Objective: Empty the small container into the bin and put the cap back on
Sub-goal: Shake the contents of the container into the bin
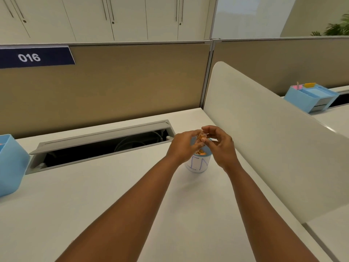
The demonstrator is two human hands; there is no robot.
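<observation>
Two bare forearms are stretched forward over a smooth, matt white desk (94, 195). Near its middle a small cylindrical bin (198, 164) is stood upright, its white wall marked with blue handwriting and its rim pale blue; orange bits are seen inside. Directly above the bin's mouth the small container (201, 137), clear with orange contents, is gripped between the fingers of the left hand (184, 146). The right hand (220, 144) is held just beside it with fingers curled; whether anything is pinched in them cannot be told, and the cap cannot be made out. A rounded white divider panel (264, 129) is set along the right edge of the desk. Behind the hands a grey cable hatch (102, 138) is propped open, with cables visible inside. At the far left a light blue box (10, 163) is placed. Beyond, a tan fabric partition (122, 78) carries a dark sign (35, 57) reading 016, and pale cabinets (113, 16) are seen above. A blue organiser (311, 97) is placed on the neighbouring desk.
</observation>
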